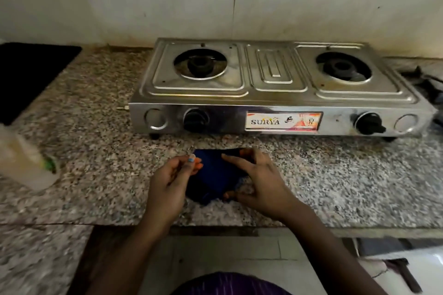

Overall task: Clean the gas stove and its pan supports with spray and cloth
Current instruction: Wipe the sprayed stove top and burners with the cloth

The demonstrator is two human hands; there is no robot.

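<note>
A speckled granite countertop (pixel 96 163) runs the full width of the view, with a pale tiled wall (pixel 167 0) rising behind its rear edge. Toward the rear of the counter, right of its middle, stands the steel two-burner gas stove (pixel 275 93), its back close to the wall and its front panel facing the person; both burners are bare, with no pan supports on them, and two black knobs and a label reading SURYA sit on the front panel. A black mat (pixel 28 74) lies at the counter's rear left corner. Near the left edge a pale plastic bottle (pixel 22 160) lies or leans, too blurred to tell which or to read. By the stove's right end, at the right edge of the counter, dark metal pieces (pixel 426 79) show, cut off by the frame and unclear. On the counter between the stove's front and the near edge, about mid-width, lies a crumpled dark blue cloth (pixel 215 175). The right hand (pixel 259 179) rests on the cloth's right side, forefinger stretched across it, thumb against its near edge. The left hand (pixel 172 179) is at the cloth's left side with fingers curled and fingertips pinched together; whether they grip the fabric cannot be told.
</note>
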